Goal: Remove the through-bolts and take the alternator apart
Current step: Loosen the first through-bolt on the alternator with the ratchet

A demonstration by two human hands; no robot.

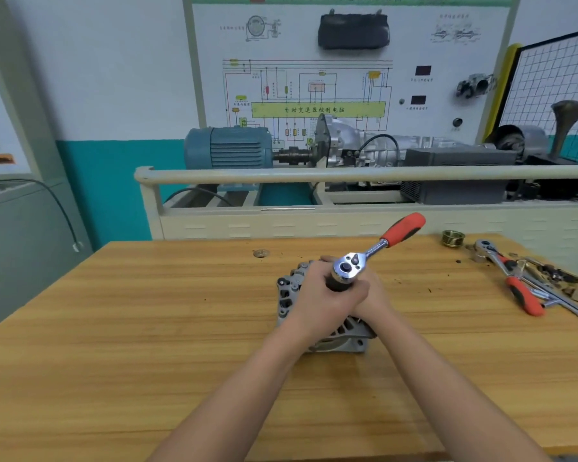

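The alternator [317, 315] sits near the middle of the wooden tabletop [147, 328], its grey finned housing showing on the left and at the near edge, the rest covered by the person's two hands. The left hand [317, 295] lies over the top of the housing with its fingers curled round the dark socket [338, 284] under the ratchet's head, gripping it. The right hand [372, 295] is tucked against the left one from the other side, largely hidden behind it — whether it is grasping the socket, the housing or nothing cannot be told from this view. The ratchet [377, 248] stands on the socket above the alternator, its chrome head facing up and its red-and-black handle pointing away and to the right, tilted upward and free of both hands. At the far right of the tabletop lies a loose cluster of tools and parts: a second ratchet [508, 275] with a red grip, a chrome bar, and some small brownish pieces too blurred to name. Just beyond them, near the far edge, stands a brass-coloured grooved pulley [453, 238]. A small round washer-like piece [261, 253] lies apart, behind the alternator. Past the tabletop a training stand carries a blue electric motor [227, 146] coupled to a silver gearbox [364, 145], backed by a white board with a wiring diagram [307, 95].
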